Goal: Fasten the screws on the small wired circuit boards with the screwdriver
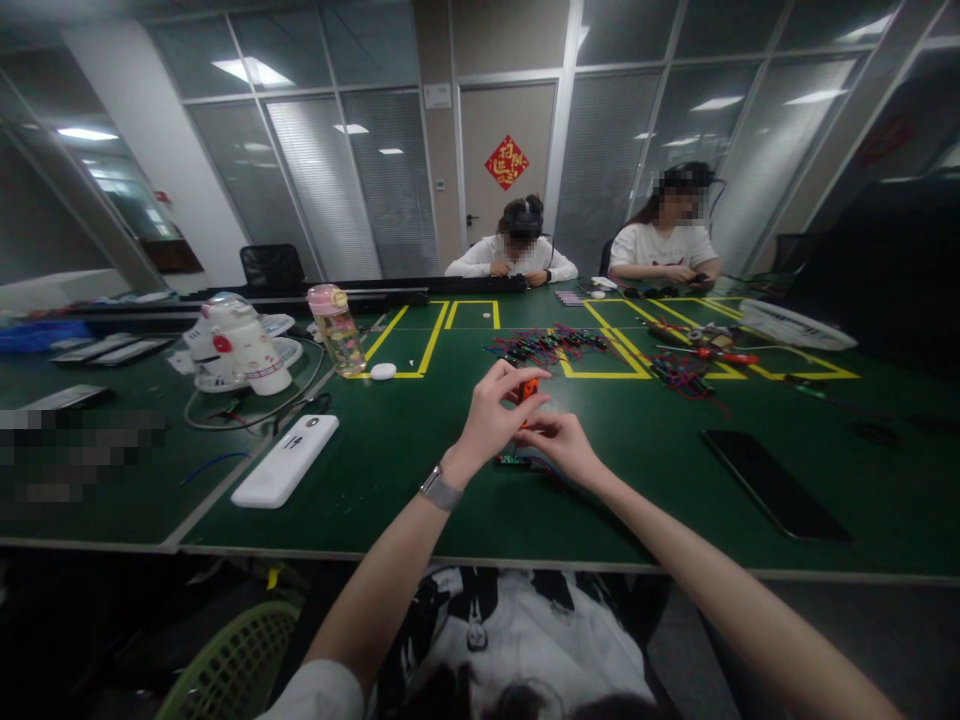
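Work is looking unfinished imo: left hand (501,408) is gripping an orange piece (529,387) above the worktop (645,430), right hand (564,446) is curling just below, can't tell its grip; wired board (512,461) is lying underneath.

I have bare green tabletop (660,435) for moving my right hand (562,445) sideways, up to the black smartphone (772,485). Ahead, tangled wires (551,345) block me; left-forward stands a pink-lidded bottle (337,335).

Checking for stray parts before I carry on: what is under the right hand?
Below the right hand in view, a small green circuit board and dark wires show against the green table. Whatever lies directly beneath the hand itself is covered.
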`<move>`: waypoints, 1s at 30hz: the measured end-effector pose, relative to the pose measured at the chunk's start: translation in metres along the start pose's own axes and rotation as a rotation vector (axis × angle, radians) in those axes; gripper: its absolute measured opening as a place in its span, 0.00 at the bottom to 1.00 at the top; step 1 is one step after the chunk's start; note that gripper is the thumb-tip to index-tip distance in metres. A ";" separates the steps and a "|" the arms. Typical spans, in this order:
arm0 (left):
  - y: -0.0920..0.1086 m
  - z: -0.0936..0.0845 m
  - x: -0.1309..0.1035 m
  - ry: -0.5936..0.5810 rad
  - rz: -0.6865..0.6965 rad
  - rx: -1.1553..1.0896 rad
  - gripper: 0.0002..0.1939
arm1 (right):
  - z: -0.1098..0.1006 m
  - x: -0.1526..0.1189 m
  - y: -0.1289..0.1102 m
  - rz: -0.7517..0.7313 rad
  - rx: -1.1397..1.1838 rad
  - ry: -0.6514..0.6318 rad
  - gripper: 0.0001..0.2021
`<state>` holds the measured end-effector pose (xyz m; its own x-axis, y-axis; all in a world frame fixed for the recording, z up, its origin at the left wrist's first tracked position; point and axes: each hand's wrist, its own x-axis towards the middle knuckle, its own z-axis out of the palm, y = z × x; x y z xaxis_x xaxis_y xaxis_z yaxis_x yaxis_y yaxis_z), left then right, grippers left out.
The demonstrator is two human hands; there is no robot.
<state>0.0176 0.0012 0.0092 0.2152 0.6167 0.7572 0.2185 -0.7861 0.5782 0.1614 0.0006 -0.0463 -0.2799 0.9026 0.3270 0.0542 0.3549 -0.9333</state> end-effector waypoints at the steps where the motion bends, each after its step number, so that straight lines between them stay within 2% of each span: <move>1: 0.000 0.000 0.000 -0.006 0.005 0.007 0.11 | 0.000 0.000 0.000 -0.006 -0.005 0.002 0.13; 8: 0.001 -0.004 -0.002 -0.102 -0.036 -0.086 0.16 | -0.002 0.003 0.001 -0.042 -0.113 0.063 0.14; 13: -0.002 -0.003 -0.003 -0.078 -0.060 -0.088 0.15 | -0.003 0.002 0.001 -0.092 -0.189 0.057 0.13; 17: -0.004 -0.002 -0.004 -0.127 -0.064 -0.109 0.18 | -0.001 0.001 0.003 -0.135 -0.233 0.042 0.13; 22: -0.005 -0.004 -0.004 -0.121 -0.017 -0.071 0.17 | 0.000 -0.001 0.006 -0.222 -0.296 0.064 0.12; 24: -0.004 -0.005 -0.004 -0.126 -0.006 -0.061 0.16 | -0.002 -0.001 0.006 -0.213 -0.332 0.018 0.11; 28: 0.000 -0.008 -0.004 -0.162 -0.004 -0.071 0.15 | -0.008 -0.002 0.008 -0.159 -0.474 -0.250 0.10; 30: 0.001 -0.009 -0.004 -0.179 -0.008 -0.084 0.15 | -0.009 -0.003 0.011 -0.145 -0.531 -0.339 0.08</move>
<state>0.0085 -0.0024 0.0090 0.3808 0.6146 0.6908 0.1426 -0.7772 0.6128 0.1711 0.0041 -0.0560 -0.6023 0.7405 0.2982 0.4360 0.6181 -0.6541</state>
